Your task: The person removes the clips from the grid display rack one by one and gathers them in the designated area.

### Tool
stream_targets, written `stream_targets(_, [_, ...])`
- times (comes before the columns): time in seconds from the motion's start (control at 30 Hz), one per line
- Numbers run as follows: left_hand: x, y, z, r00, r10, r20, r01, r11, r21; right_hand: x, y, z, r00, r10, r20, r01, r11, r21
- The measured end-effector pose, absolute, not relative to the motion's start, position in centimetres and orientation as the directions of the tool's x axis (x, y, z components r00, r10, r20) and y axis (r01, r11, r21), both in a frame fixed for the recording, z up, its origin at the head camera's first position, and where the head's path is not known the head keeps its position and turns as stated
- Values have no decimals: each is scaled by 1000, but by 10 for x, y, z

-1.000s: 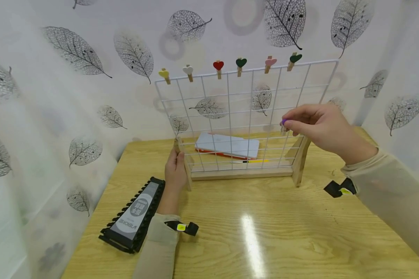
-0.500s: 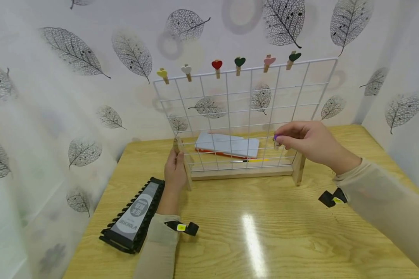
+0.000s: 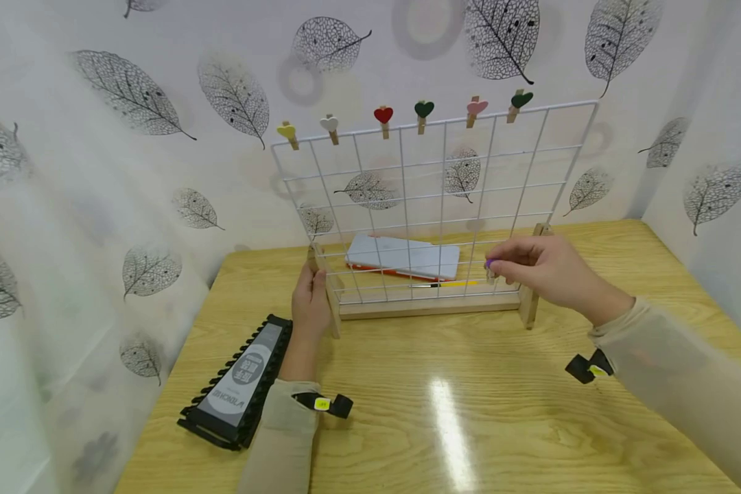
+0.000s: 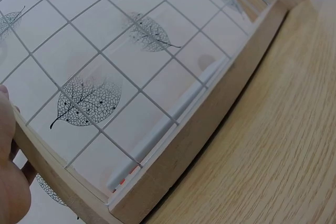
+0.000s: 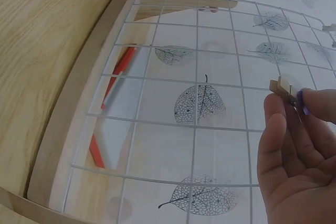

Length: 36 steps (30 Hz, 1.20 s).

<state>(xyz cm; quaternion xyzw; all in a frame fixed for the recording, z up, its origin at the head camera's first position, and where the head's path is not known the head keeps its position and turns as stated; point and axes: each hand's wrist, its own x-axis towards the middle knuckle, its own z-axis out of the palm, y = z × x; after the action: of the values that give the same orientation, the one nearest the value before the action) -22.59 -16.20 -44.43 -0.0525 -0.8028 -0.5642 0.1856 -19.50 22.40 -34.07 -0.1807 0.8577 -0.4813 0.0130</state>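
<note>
A white wire grid (image 3: 403, 165) stands upright in a wooden base (image 3: 429, 307) with wooden side supports. My left hand (image 3: 310, 309) grips the left support, its fingers wrapped round the edge. In front of the lower right part of the grid, my right hand (image 3: 546, 271) pinches a small wooden clothespin (image 5: 283, 87) with a purple heart (image 3: 490, 263) between thumb and fingers. The clothespin's wooden ends point toward the grid in the right wrist view. Along the top wire sit several heart clothespins, among them a yellow (image 3: 287, 131), a red (image 3: 383, 115) and a pink one (image 3: 477, 107).
Behind the grid lie a flat grey-white box (image 3: 401, 256) with a red-orange edge and a thin yellow-and-black brush-like stick (image 3: 460, 283). Left of my left arm rests a black notched rack with a grey label (image 3: 243, 374). A leaf-print curtain (image 3: 234, 41) hangs behind the wooden table (image 3: 383, 391).
My right hand has moved down and slightly left with the purple-heart clothespin, from mid-height to the lower part of the grid. My left hand stays on the support.
</note>
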Motion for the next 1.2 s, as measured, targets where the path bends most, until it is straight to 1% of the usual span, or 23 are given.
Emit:
stream_targets(0.13, [-223, -159, -441, -929, -138, 344, 273, 371, 888, -194, 227, -353, -940, -322, 115, -263, 468, -843])
stream_targets(0.37, [-201, -148, -407, -922, -104, 372, 311, 373, 874, -193, 228, -374, -942, -330, 59, -213, 453, -866])
stream_targets(0.67, [-221, -159, -440, -913, -118, 391, 323, 378, 868, -193, 227, -405, -939, -344, -7, -155, 440, -884])
stream_targets(1.07, [-225, -164, -448, -911, -101, 400, 343, 351, 871, -190, 223, -434, -920, -384, -81, -110, 450, -886])
stream_targets(1.2, [-225, -164, -447, -914, -92, 395, 343, 348, 873, -190, 222, -448, -913, -400, -85, -128, 478, -869])
